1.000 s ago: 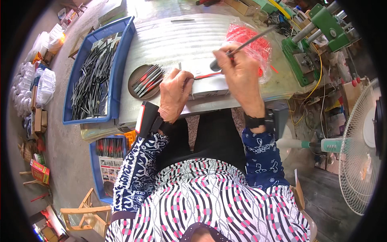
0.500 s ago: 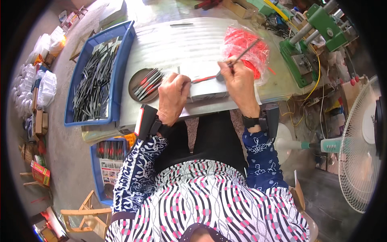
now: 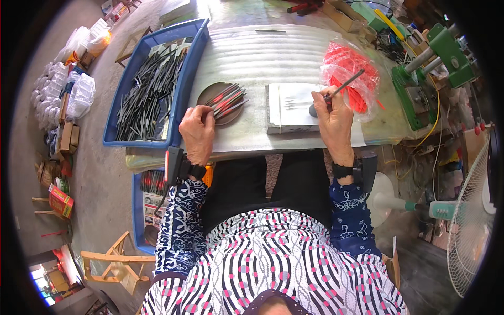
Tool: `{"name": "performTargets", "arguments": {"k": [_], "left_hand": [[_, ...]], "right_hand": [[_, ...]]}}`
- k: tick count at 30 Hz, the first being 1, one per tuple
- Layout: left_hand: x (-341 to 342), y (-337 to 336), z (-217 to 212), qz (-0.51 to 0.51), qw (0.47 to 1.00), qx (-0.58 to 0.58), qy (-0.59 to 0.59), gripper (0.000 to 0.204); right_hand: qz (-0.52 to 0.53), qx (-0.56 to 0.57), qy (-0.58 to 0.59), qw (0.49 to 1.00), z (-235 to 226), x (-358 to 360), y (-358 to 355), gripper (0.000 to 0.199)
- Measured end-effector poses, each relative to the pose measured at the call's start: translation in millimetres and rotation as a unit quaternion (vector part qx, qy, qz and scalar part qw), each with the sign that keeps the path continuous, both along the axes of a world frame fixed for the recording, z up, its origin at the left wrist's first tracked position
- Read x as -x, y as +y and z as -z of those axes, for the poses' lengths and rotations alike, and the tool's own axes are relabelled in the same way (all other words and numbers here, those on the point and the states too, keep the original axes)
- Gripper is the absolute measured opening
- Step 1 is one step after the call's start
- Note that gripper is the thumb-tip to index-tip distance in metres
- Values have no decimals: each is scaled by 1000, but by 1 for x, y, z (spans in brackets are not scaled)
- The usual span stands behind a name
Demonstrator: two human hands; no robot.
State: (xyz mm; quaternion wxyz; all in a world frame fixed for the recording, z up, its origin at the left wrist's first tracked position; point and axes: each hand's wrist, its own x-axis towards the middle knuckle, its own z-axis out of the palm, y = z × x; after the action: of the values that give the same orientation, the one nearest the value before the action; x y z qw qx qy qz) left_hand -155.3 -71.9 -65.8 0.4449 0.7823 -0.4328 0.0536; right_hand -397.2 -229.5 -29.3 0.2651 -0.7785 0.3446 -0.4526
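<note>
Beside the round brown dish (image 3: pixel 206 94), my left hand (image 3: pixel 198 135) is closed with thumb and fingertips together; what they hold, if anything, is hidden. Slim grey-black sticks with red sections (image 3: pixel 229 101) lie in that dish and jut over its right side. My right hand (image 3: pixel 336 123) grips a thin dark rod with a rounded grey end (image 3: pixel 348 81), tilted up to the right. Its rounded end is close to the right part of a block topped with white paper (image 3: pixel 283 116), which carries several dark smudges.
A blue crate (image 3: pixel 195 60) of dark slim sticks stands at left. Behind my right hand lies a clear bag of red pieces (image 3: pixel 349 68). A green press (image 3: pixel 415 100) and a white fan (image 3: pixel 470 210) are at right. Below the table sits another blue crate (image 3: pixel 138 210).
My left hand has moved left from the paper-topped block to the dish. The red-marked stick that lay between my hands no longer shows there. My right hand still holds the rod; the view has shifted.
</note>
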Motion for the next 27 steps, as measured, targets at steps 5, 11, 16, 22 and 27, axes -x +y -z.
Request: {"name": "performTargets", "arguments": {"k": [5,11,16,22,27], "left_hand": [[-10,-4,14,-22,1000,-9,-20,5],[-15,-4,14,-22,1000,1,-9,7],[0,14,-10,13,997,25,-70,18],[-55,38,-48,-55,985,-57,-151,8],[-110,46,-48,-83,945,-284,-138,11]], "right_hand": [[-15,-15,-32,999,0,-1,4,15],[-2,9,-17,1000,4,1,0,17],[-29,-5,-46,999,3,0,2,13],[-14,-9,-30,999,3,0,1,15],[-5,-20,-37,999,6,0,0,16]]}}
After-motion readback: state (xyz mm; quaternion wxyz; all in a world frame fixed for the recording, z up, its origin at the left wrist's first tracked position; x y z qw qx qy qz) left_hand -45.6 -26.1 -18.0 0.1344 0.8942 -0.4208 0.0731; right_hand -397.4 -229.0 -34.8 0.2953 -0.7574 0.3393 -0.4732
